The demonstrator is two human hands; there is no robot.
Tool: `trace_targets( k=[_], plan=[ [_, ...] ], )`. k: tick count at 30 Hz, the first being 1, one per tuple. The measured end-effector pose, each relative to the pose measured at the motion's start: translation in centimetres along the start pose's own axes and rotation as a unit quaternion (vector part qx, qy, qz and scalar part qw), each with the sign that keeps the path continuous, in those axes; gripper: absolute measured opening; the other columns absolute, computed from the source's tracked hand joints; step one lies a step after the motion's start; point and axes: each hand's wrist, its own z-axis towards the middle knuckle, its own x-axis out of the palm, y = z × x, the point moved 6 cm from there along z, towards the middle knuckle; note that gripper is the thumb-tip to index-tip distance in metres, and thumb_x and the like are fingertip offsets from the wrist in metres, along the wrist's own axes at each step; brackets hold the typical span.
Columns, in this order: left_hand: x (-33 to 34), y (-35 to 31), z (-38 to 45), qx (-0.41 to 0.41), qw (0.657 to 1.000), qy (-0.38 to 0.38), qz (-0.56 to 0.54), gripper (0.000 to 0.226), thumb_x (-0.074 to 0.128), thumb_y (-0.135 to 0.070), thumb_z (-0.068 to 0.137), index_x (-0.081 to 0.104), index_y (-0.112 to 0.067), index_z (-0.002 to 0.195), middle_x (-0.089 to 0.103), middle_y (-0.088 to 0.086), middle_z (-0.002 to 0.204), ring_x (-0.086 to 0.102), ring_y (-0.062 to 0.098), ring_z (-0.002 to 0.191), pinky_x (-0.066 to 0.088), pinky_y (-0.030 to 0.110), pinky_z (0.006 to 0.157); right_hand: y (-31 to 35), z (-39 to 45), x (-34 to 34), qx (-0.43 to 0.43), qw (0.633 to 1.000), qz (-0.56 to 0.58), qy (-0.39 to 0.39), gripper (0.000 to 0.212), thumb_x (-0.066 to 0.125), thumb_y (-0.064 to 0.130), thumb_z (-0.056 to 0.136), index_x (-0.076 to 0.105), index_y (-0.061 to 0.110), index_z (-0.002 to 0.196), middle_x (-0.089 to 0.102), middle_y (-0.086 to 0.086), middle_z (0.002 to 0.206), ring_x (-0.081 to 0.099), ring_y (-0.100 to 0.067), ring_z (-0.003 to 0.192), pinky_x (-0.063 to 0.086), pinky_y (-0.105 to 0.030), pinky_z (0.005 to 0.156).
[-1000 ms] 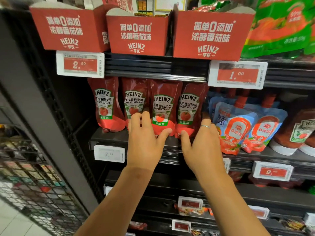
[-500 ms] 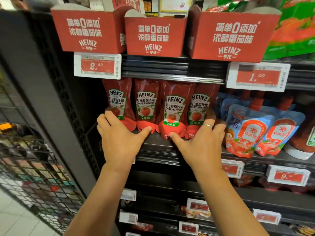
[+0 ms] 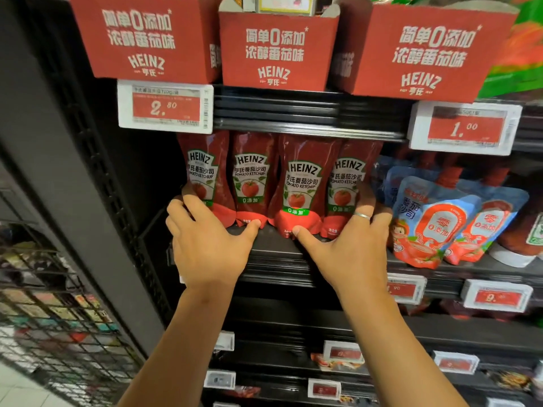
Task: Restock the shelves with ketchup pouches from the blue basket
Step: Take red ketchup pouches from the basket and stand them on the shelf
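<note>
Four red Heinz ketchup pouches (image 3: 296, 183) stand on the black shelf (image 3: 276, 248), between your hands: left hand (image 3: 208, 245) and right hand (image 3: 349, 254) spread flat-fingered, bracketing the row's ends, gripping nothing.

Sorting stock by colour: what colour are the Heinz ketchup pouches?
Red Heinz ketchup pouches, green-trimmed white labels; head view.

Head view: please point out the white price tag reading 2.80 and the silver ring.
White price tag reading 2.80 (image 3: 165, 106), head view: its red panel.
Silver ring (image 3: 362, 215), head view: the band's top.
</note>
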Motion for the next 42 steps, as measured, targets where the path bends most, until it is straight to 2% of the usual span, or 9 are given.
trace_targets(
  k=[8,12,16,19,25,28,33,38,42],
  plan=[
    [-0.7,0.5,-0.3,0.019,0.999,-0.009,-0.046,0.096,0.080,-0.058,0.069,0.031,-0.009,0.136,0.038,0.020,0.136,0.044,0.037,0.123,0.055,0.053,0.077,0.1,-1.3,-0.7,-0.047,0.997,-0.041,-0.034,0.098,0.078,0.068,0.067,0.032,0.015,0.135,0.039,-0.013,0.129,0.047,-0.040,0.121,0.055,-0.046,0.086],
    [-1.4,1.3,-0.9,0.043,0.992,-0.017,-0.119,0.086,0.078,-0.043,0.078,0.035,-0.003,0.142,0.040,0.019,0.137,0.043,0.036,0.127,0.054,0.052,0.081,-0.5,-2.2,-1.8,-0.069,0.996,0.014,-0.047,0.077,0.077,0.043,0.081,0.039,0.012,0.140,0.044,-0.011,0.127,0.046,-0.029,0.119,0.042,-0.033,0.100],
    [-1.8,2.3,-1.8,0.084,0.974,0.023,-0.210,0.057,0.075,-0.025,0.083,0.047,-0.011,0.131,0.051,0.008,0.123,0.051,0.027,0.116,0.046,0.035,0.092,-1.6,-3.8,-2.6,-0.074,0.995,0.072,0.000,0.050,0.073,0.027,0.086,0.053,0.022,0.131,0.050,0.002,0.119,0.050,-0.016,0.113,0.043,-0.022,0.098],
    [-2.2,3.2,-3.1,0.106,0.969,0.076,-0.210,0.038,0.070,-0.023,0.089,0.056,-0.013,0.123,0.052,0.000,0.116,0.052,0.021,0.112,0.038,0.028,0.094,-2.9,-5.0,-4.0,-0.100,0.988,0.115,0.007,0.036,0.072,0.018,0.086,0.060,0.025,0.119,0.055,0.008,0.113,0.054,-0.006,0.103,0.039,-0.004,0.087],
    [-4.9,3.7,-6.6,0.201,0.969,0.068,-0.125,0.028,0.057,-0.023,0.088,0.061,-0.010,0.113,0.060,0.003,0.116,0.049,0.027,0.119,0.034,0.031,0.104,-6.7,-7.6,-7.1,-0.121,0.961,0.244,0.038,0.027,0.070,0.012,0.087,0.067,0.028,0.109,0.066,0.013,0.108,0.065,-0.004,0.103,0.048,-0.013,0.090],
    [-5.8,4.3,-10.6,0.198,0.973,0.044,-0.109,0.022,0.057,-0.019,0.088,0.060,-0.014,0.108,0.060,0.000,0.110,0.052,0.024,0.111,0.032,0.024,0.100,-10.7,-9.7,-7.2,-0.100,0.960,0.246,0.091,0.023,0.068,0.025,0.086,0.063,0.039,0.103,0.065,0.019,0.105,0.065,-0.001,0.097,0.047,-0.008,0.082],
    [-1.2,7.8,-21.9,0.064,0.968,0.233,-0.068,0.016,0.070,-0.009,0.086,0.065,-0.011,0.101,0.060,-0.002,0.100,0.059,0.025,0.098,0.043,0.031,0.084,-21.7,-16.2,-2.6,0.030,0.942,0.199,0.267,0.029,0.075,0.015,0.085,0.057,0.038,0.083,0.065,0.005,0.089,0.063,-0.013,0.084,0.049,-0.019,0.077],
    [3.7,13.7,-35.4,-0.165,0.889,0.426,-0.023,0.012,0.069,0.001,0.084,0.069,-0.009,0.090,0.072,0.011,0.090,0.066,0.025,0.083,0.042,0.018,0.071,-32.5,-26.5,2.8,0.219,0.865,0.164,0.421,0.027,0.062,-0.003,0.089,0.054,0.016,0.072,0.056,-0.003,0.073,0.052,-0.020,0.070,0.044,-0.022,0.071],
    [6.1,18.1,-45.0,-0.258,0.817,0.516,0.023,0.012,0.071,-0.007,0.081,0.067,-0.001,0.091,0.072,0.021,0.094,0.068,0.038,0.090,0.055,0.041,0.084,-39.5,-34.3,4.4,0.318,0.838,0.096,0.432,0.017,0.075,0.003,0.083,0.065,0.016,0.079,0.072,-0.008,0.083,0.069,-0.029,0.087,0.053,-0.034,0.086]
  ],
)
